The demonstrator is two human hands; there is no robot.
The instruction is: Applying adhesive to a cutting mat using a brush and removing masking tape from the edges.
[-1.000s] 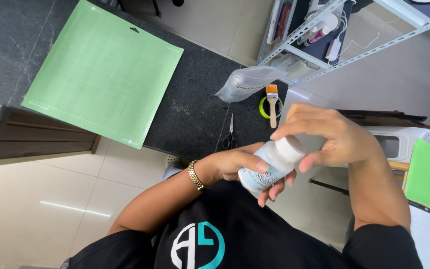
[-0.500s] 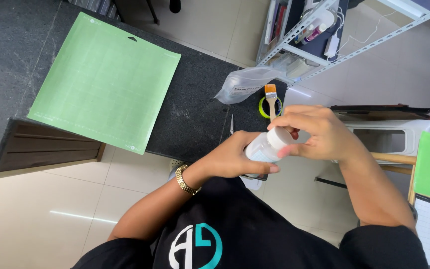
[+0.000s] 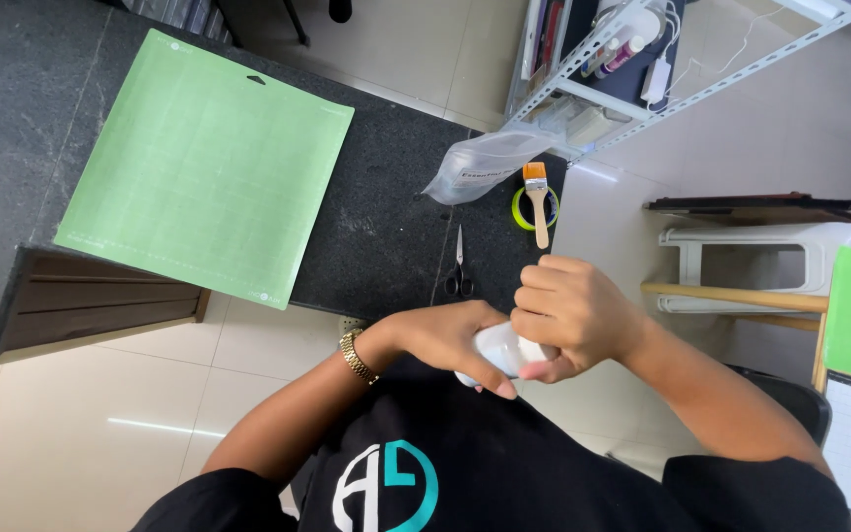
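While the green cutting mat (image 3: 204,167) lies flat at the left of the dark worktop (image 3: 386,236), scissors (image 3: 459,264) rest near its front edge, with a clear plastic bag (image 3: 485,164), a brush (image 3: 539,202) and a yellow-green tape roll (image 3: 526,212) further right. Below these, held over the person's chest, the left hand (image 3: 450,335) closes its grip around a white bottle (image 3: 499,352); the right hand (image 3: 573,313) is curled over the bottle's top end, gripping it.

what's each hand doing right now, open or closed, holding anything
Left hand: closed around the body of the white bottle.
Right hand: closed over the top end of the same white bottle.
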